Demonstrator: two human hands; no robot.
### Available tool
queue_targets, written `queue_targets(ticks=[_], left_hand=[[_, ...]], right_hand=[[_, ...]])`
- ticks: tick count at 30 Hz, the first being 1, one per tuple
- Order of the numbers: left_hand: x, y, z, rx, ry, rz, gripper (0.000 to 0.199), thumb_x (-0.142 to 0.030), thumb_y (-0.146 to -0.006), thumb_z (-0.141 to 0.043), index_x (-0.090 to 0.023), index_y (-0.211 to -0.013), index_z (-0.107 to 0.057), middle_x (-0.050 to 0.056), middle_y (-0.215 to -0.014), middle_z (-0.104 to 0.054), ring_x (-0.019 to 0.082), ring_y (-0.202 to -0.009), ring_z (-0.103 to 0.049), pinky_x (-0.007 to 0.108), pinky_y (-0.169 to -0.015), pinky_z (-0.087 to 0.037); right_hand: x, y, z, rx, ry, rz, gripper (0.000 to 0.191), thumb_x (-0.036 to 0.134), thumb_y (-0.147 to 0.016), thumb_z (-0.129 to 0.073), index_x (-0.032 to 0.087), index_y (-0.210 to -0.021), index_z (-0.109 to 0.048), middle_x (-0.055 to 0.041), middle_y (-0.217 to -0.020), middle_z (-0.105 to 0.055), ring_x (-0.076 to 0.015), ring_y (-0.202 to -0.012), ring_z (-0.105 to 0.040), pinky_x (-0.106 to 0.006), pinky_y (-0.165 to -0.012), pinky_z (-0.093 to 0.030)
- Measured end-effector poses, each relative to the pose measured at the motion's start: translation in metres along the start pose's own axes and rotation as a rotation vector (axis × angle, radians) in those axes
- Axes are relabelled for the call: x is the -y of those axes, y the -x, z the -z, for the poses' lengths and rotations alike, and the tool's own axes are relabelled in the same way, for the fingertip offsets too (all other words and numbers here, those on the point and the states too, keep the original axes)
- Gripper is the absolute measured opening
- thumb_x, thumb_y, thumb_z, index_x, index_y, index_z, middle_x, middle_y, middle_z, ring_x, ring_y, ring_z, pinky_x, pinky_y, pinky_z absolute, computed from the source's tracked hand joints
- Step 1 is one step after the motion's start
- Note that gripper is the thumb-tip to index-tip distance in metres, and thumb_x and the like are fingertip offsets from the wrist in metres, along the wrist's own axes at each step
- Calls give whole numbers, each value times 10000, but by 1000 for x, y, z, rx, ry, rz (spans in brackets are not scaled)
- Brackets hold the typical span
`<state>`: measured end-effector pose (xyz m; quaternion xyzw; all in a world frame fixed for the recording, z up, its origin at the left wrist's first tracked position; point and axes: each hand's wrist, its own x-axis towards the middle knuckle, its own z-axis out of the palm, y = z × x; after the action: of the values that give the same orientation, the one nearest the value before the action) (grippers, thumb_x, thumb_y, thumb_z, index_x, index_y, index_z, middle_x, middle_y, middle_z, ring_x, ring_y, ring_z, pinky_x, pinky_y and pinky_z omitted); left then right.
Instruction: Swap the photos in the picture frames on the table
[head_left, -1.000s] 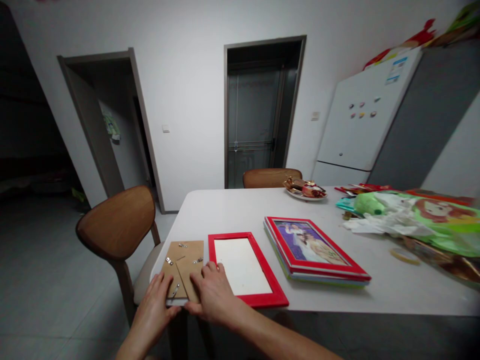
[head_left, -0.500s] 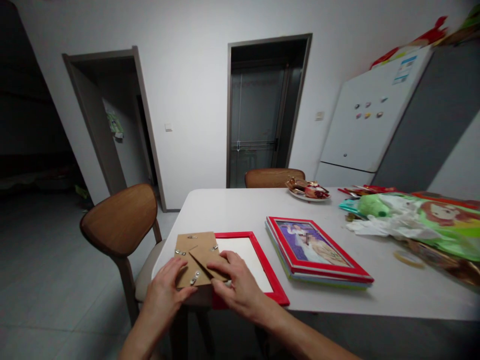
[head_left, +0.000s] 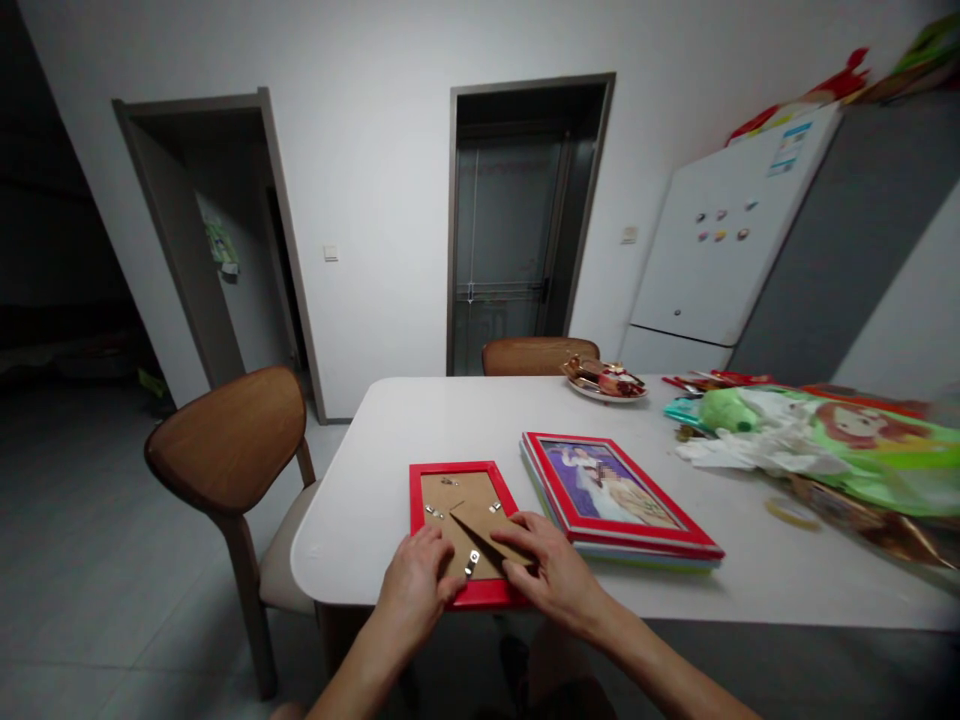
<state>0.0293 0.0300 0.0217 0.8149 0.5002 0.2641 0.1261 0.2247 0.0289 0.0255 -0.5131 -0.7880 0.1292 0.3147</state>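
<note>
A brown backing board (head_left: 474, 490) with small metal clips lies over the opening of a red picture frame (head_left: 417, 500) at the table's near left edge. Its easel flap (head_left: 496, 537) sticks up at a slant. My left hand (head_left: 415, 578) grips the board's lower left side, thumb near the bottom clip. With its fingers on the flap and the right edge, my right hand (head_left: 559, 572) pinches the board from the other side. Whether the board sits fully inside the frame I cannot tell. Right of my hands is a stack of picture frames (head_left: 645, 553), a photo on top.
Farther back stands a plate (head_left: 616, 398) of wrapped items. On the right lie a green printed bag (head_left: 892, 475), crumpled white plastic (head_left: 780, 450) and a roll of tape (head_left: 793, 515). A wooden chair (head_left: 232, 430) stands at the left, another (head_left: 536, 354) behind the table.
Both hands have moved right with the backing board, from beside the red frame's left part to over its opening. The white sheet in the frame is now covered. The view has shifted slightly.
</note>
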Motion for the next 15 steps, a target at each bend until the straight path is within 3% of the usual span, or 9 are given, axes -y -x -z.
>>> queue_targets(ticks=[4, 9, 15], left_hand=[[1, 1, -2, 40, -34, -25, 92, -202, -725, -541, -196, -798, -597, 52, -1004, -603, 205, -987, -514, 353, -867, -370], [0, 11, -3, 54, -33, -36, 272, -308, -676, -617, -182, -910, -561, 86, -1106, -550, 238, -1069, -456, 390, -903, -340], [0, 15, -4, 71, -22, -25, 304, -253, -618, -673, -171, -887, -558, 69, -1058, -572, 232, -1036, -472, 391, -912, -337]], right_hand=[[-7, 4, -8, -6, 84, 46, 348, 197, -639, -503, 211, -969, -611, -89, -1005, -515, -215, -943, -461, -355, -819, -365], [-11, 10, -9, 9, 145, 103, 293, 247, -680, -508, 220, -954, -608, -86, -1018, -514, -214, -933, -450, -357, -811, -356], [-17, -20, -12, 17, 296, -14, 278, 208, -765, -391, 171, -964, -581, -86, -921, -523, -184, -877, -448, -294, -791, -342]])
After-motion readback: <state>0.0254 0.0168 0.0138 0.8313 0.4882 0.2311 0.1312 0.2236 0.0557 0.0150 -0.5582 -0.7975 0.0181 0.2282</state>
